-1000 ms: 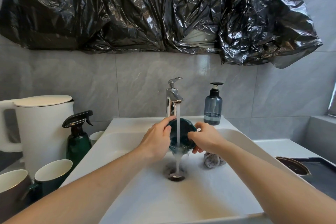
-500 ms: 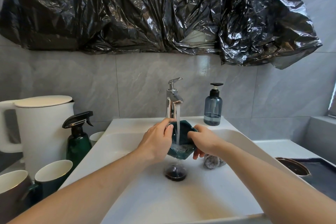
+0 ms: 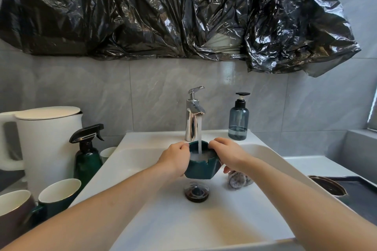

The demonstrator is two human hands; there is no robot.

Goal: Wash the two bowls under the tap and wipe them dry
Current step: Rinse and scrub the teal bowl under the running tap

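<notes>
A dark teal faceted bowl (image 3: 204, 168) is upright under the chrome tap (image 3: 193, 116), with water streaming into it. My left hand (image 3: 174, 158) grips its left rim and my right hand (image 3: 228, 154) grips its right rim. The bowl hangs above the drain (image 3: 196, 192) of the white sink (image 3: 163, 220). A second bowl, brown with a dark rim (image 3: 328, 186), sits on a dark tray (image 3: 365, 195) at the right. A grey crumpled cloth (image 3: 238, 180) lies in the basin under my right wrist.
A blue soap dispenser (image 3: 238, 120) stands right of the tap. At the left are a white kettle (image 3: 47, 140), a green spray bottle (image 3: 87, 155) and several cups (image 3: 59, 191). Black plastic sheeting (image 3: 183, 12) hangs on the wall above.
The bowl has turned from facing me on its side to upright, and water now fills it instead of running off into the drain. Both hands stayed on it.
</notes>
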